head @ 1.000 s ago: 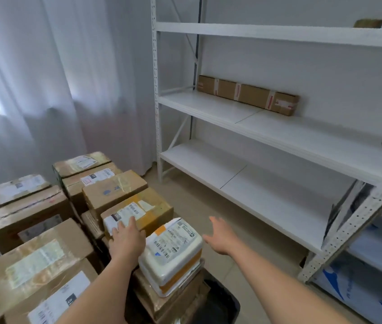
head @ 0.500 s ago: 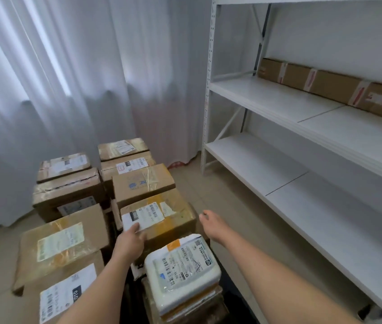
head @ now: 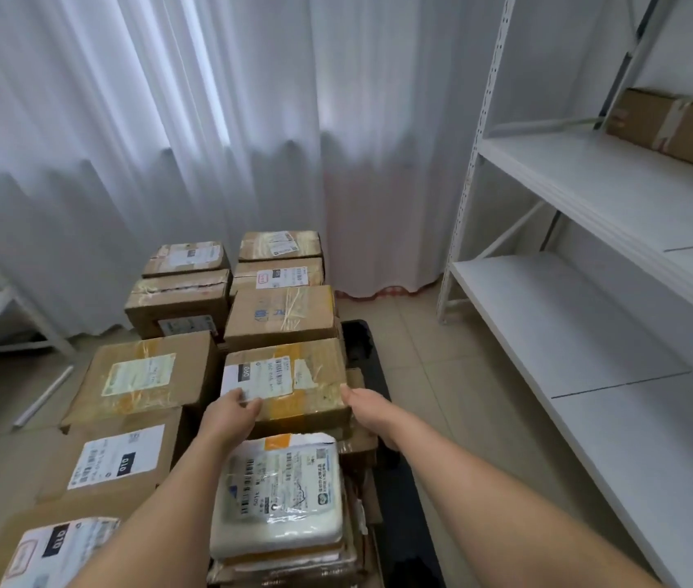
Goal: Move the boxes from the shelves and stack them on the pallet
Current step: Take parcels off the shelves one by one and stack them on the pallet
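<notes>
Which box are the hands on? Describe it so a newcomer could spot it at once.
Find the stack of boxes on the black pallet in front of the white curtain. In the right-hand column, take the brown box just beyond the white padded parcel. It alone has the left hand on its near edge and the right hand at its right corner.

boxes stacked in two rows on the pallet down the middle, flat parcel on top at the near end, shelves along the right, one long box on the upper shelf far right, curtain behind everything
</notes>
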